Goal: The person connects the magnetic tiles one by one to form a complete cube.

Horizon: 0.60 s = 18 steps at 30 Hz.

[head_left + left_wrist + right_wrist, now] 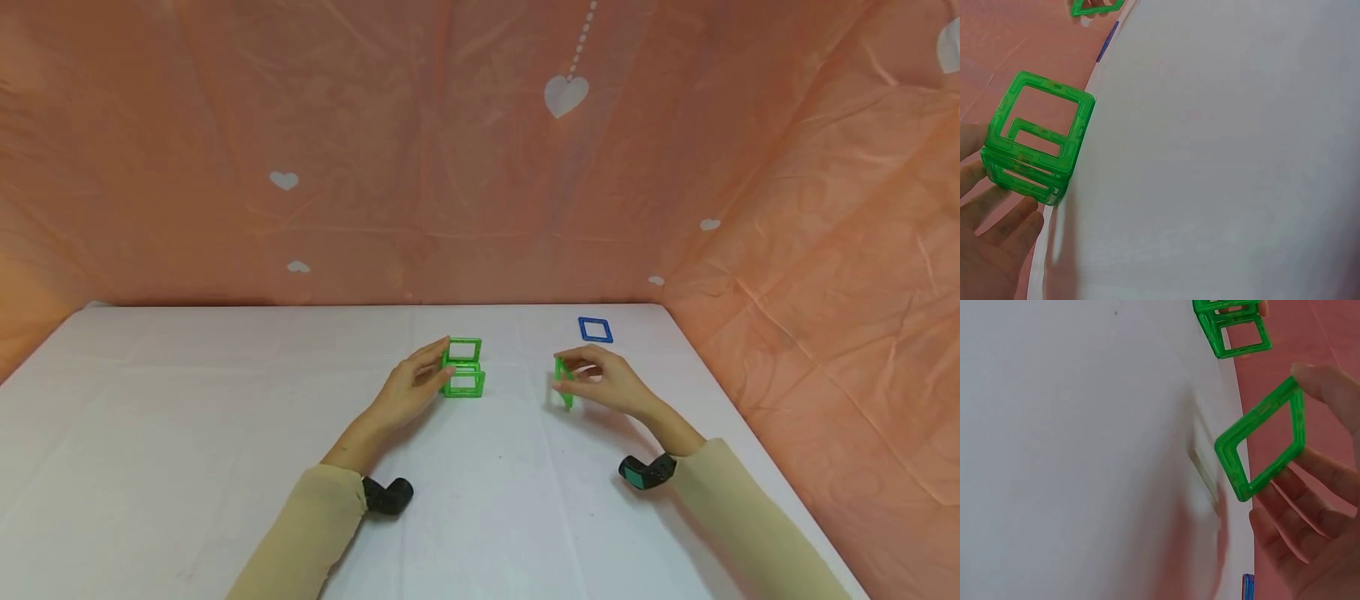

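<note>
In the head view my left hand (pixel 403 392) grips a partly built cube of green magnetic tiles (pixel 465 394) by its left side, thumb at the near edge. The left wrist view shows the green cube (pixel 1022 156) as open square frames joined along their edges, with fingers against its side. To the right, my right hand (pixel 609 383) pinches a single green square magnetic tile (pixel 567 402) held upright, apart from the cube. The right wrist view has this tile (pixel 1229 453) between the thumb and the fingers, its centre open.
A blue square magnetic tile (pixel 582 330) lies flat beyond my right hand, near the back of the white-covered table (pixel 225 458). Orange cloth with white hearts (pixel 480 167) hangs behind the table and along its right side.
</note>
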{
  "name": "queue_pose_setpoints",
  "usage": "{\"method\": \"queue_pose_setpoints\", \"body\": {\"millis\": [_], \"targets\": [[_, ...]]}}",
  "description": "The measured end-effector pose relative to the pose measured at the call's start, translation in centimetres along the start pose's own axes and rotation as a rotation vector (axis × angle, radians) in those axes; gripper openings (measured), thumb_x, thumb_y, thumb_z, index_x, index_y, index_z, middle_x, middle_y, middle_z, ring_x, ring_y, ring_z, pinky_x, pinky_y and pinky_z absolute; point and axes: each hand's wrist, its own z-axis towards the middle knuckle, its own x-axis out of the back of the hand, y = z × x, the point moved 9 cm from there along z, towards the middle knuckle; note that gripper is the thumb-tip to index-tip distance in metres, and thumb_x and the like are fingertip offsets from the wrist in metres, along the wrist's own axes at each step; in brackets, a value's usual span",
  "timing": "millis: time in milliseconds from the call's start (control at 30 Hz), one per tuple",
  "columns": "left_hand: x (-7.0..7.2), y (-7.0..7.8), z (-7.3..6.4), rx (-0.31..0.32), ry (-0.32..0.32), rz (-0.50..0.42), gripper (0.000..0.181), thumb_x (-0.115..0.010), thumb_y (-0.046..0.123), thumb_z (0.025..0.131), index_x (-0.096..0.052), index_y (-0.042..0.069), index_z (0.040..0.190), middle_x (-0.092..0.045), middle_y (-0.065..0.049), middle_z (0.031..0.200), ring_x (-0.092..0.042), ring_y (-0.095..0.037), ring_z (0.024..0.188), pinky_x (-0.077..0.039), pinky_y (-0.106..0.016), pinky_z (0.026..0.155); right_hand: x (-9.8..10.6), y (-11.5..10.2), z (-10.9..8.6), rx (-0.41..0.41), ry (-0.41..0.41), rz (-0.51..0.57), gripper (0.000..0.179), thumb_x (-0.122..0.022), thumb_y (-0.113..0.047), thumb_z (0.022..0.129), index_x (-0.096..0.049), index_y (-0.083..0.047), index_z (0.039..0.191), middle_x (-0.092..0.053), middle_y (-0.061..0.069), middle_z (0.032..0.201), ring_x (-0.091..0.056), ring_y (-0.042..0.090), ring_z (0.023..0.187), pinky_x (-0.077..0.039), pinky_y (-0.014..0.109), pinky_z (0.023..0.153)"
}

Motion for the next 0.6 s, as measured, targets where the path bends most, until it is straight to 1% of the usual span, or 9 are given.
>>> {"method": "queue_pose_setpoints", "body": {"millis": [200,333,433,500,600], "targets": [[0.1,0.2,0.0,-0.001,0.006,0.009,0.054,-0.056,0.016,0.097,-0.037,0.003,0.146,-0.033,-0.014,0.154,-0.045,-0.034,0.133,-0.039,-0.044,0.107,-0.6,-0.5,0.6,0.005,0.005,0.051,0.046,-0.073,-0.001,0.081,-0.057,0.01,0.123,-0.063,0.024,0.117,-0.058,0.041,0.11,-0.047,0.054,0.094],[0.0,0.2,0.0,-0.003,0.01,0.012,0.054,-0.057,0.016,0.097,-0.038,0.003,0.146,-0.033,-0.014,0.154,-0.044,-0.034,0.133,-0.039,-0.044,0.107,-0.9,-0.6,1.0,-0.006,0.006,0.063,0.046,-0.074,-0.007,0.082,-0.059,0.006,0.124,-0.064,0.019,0.116,-0.06,0.035,0.109,-0.049,0.048,0.095],[0.0,0.1,0.0,-0.014,0.012,0.006,0.054,-0.056,0.015,0.097,-0.037,0.001,0.146,-0.033,-0.016,0.153,-0.045,-0.035,0.132,-0.04,-0.045,0.106,-1.1,-0.7,1.3,-0.01,0.004,0.096,0.046,-0.074,-0.012,0.084,-0.06,0.004,0.124,-0.066,0.016,0.114,-0.061,0.031,0.108,-0.049,0.044,0.095],[0.0,0.0,0.0,-0.011,0.015,-0.005,0.054,-0.057,0.015,0.097,-0.037,0.001,0.146,-0.034,-0.015,0.153,-0.045,-0.036,0.132,-0.04,-0.045,0.106,-1.4,-0.7,1.5,-0.01,0.003,0.131,0.046,-0.073,-0.014,0.084,-0.059,0.003,0.125,-0.066,0.016,0.114,-0.062,0.031,0.108,-0.05,0.041,0.095],[0.0,0.0,0.0,-0.017,0.019,-0.011,0.053,-0.057,0.014,0.097,-0.038,0.001,0.145,-0.034,-0.016,0.153,-0.044,-0.036,0.132,-0.039,-0.045,0.107,-1.9,-0.6,1.8,-0.012,0.004,0.192,0.047,-0.073,-0.013,0.084,-0.058,0.004,0.125,-0.065,0.018,0.115,-0.062,0.032,0.107,-0.051,0.034,0.092]]}}
